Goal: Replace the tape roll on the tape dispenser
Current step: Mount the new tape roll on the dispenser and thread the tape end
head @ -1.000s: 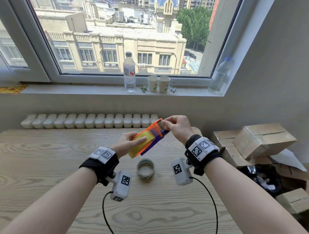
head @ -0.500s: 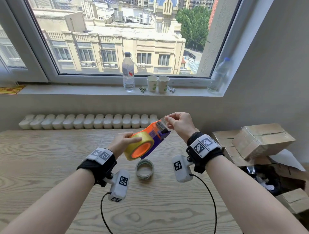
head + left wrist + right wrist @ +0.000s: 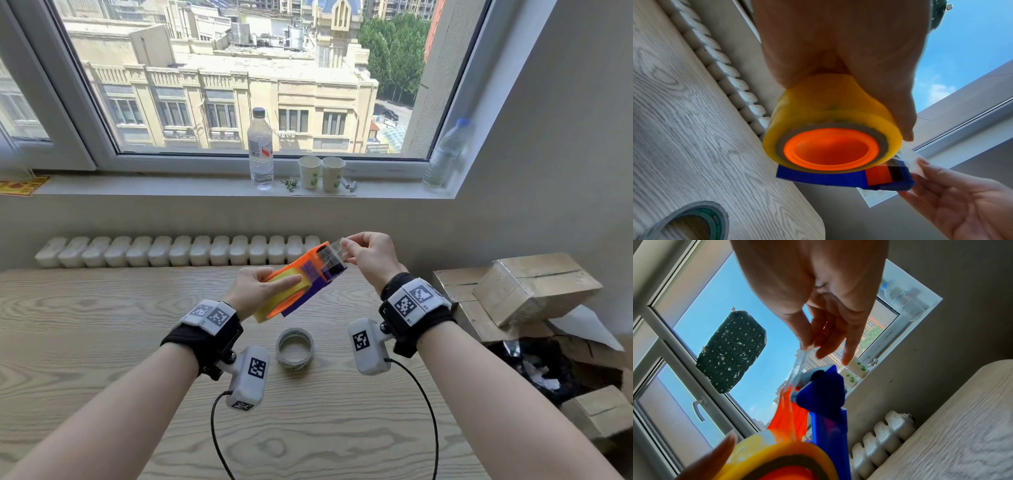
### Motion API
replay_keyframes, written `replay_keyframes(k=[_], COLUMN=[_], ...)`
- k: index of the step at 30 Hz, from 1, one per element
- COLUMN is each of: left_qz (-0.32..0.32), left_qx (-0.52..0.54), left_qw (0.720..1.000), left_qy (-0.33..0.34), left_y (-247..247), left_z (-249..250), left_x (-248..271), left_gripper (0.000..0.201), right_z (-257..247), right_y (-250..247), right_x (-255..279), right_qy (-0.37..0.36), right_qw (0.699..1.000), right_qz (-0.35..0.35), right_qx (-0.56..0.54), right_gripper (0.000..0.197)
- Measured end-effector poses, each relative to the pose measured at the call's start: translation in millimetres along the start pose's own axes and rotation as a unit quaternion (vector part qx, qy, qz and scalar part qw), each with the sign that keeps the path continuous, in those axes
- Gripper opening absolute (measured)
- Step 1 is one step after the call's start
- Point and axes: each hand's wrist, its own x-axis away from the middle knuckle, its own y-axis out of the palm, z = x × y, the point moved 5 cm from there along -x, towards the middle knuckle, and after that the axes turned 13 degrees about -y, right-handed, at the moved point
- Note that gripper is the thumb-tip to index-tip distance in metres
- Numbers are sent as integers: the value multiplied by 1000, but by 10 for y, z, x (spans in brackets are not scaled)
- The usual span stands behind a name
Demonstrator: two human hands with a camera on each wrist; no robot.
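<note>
An orange and blue tape dispenser point(image 3: 317, 277) is held in the air above the wooden table point(image 3: 85, 325). A yellowish tape roll point(image 3: 830, 116) sits on its orange hub point(image 3: 830, 151). My left hand point(image 3: 260, 291) grips the roll and dispenser, thumb across the roll. My right hand point(image 3: 370, 255) pinches the clear loose tape end point(image 3: 334, 248) between thumb and fingertips and holds it stretched from the roll past the dispenser's blue front point(image 3: 824, 391). A spent roll ring point(image 3: 295, 348) lies flat on the table below my hands.
Behind the table runs a white radiator point(image 3: 178, 250). The windowsill carries a water bottle point(image 3: 260, 150), two paper cups point(image 3: 322, 173) and a second bottle point(image 3: 445, 154). Cardboard boxes point(image 3: 531, 291) and a black rubbish bag point(image 3: 534, 370) crowd the right side.
My right hand has drawn the tape end up and out to the right, away from the dispenser's front. My left hand has turned the dispenser, roll face now tilted away.
</note>
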Motion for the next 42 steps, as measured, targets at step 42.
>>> replay_keyframes(k=[42], left_qz=[-29], left_qx=[12], left_qw=[999], left_qy=[14], left_y=[-82], left_z=[13], left_x=[14], left_gripper=[34], right_z=[194], right_y=[32], right_x=[146], right_qy=[12], right_qw=[999], right_qz=[27], right_qx=[-21], right_gripper=[18])
